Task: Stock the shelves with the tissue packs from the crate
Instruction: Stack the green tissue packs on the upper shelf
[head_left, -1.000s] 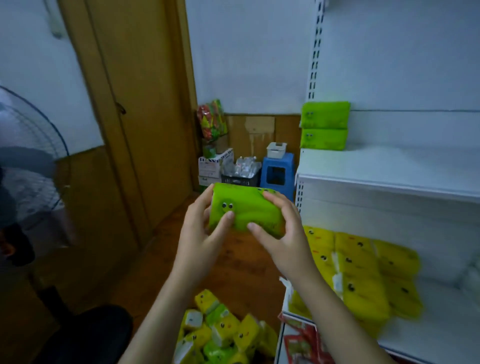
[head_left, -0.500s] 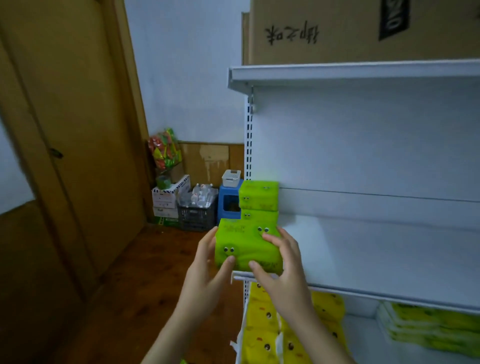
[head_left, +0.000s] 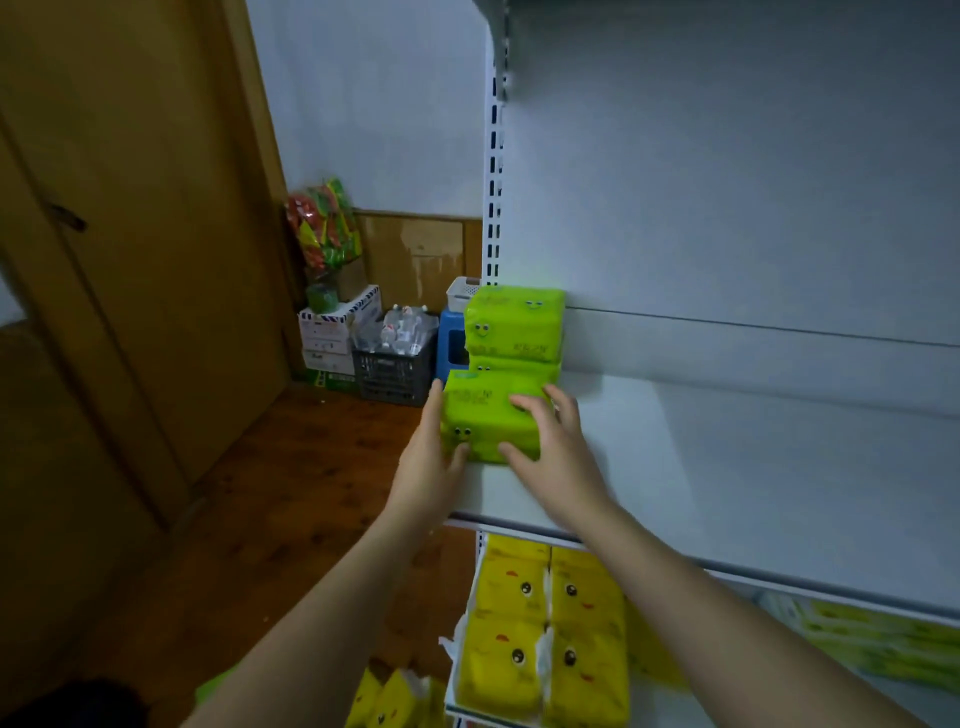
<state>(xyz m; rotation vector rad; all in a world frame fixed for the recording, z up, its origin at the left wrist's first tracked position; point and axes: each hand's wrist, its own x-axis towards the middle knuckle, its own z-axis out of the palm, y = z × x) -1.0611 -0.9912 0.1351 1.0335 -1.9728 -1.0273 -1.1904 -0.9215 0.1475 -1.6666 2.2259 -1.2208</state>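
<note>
Left hand (head_left: 428, 462) and right hand (head_left: 558, 457) curled round the ends of green tissue pack (head_left: 488, 415), at left end of white shelf (head_left: 727, 467), just in front of stacked packs (head_left: 514, 325); slide squarely back, keep level; release only once flush.

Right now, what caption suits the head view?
Left hand and right hand hold a green tissue pack on the shelf, before stacked packs.

Wooden door (head_left: 130, 208) left; black bin of bottles (head_left: 395, 376) between blue stool (head_left: 448, 347) and white boxes (head_left: 332, 332).
</note>
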